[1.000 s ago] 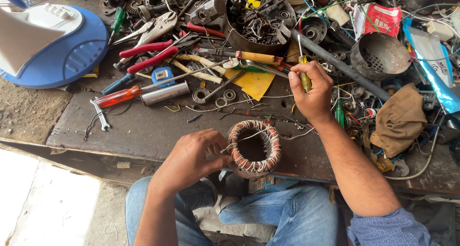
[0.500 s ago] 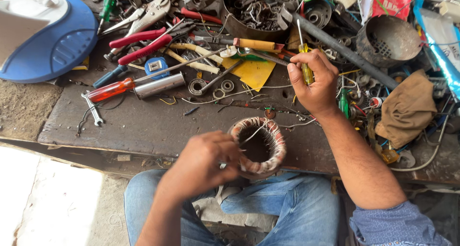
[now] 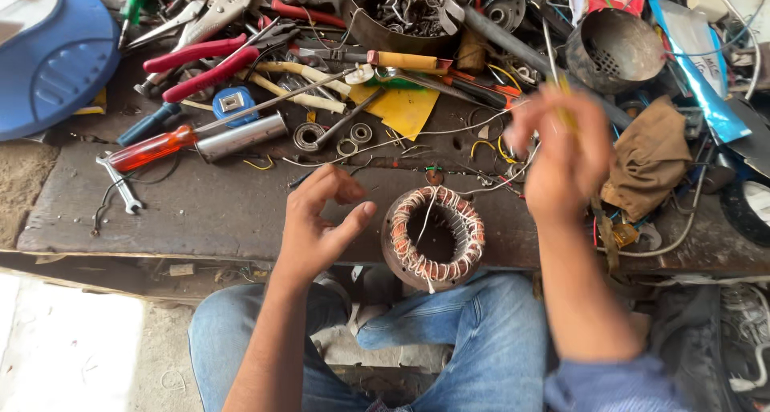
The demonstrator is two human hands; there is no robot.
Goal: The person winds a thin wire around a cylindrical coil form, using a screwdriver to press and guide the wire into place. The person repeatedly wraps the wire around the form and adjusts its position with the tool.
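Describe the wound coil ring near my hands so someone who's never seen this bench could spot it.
Start at the dark workbench and follow its near edge to the gap between the left hand and right hand. The coil ring sits there above the jeans, the only round copper winding laced with white thread.

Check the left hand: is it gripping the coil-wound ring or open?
Open. The left hand has its fingers spread beside the coil-wound ring, not touching it.
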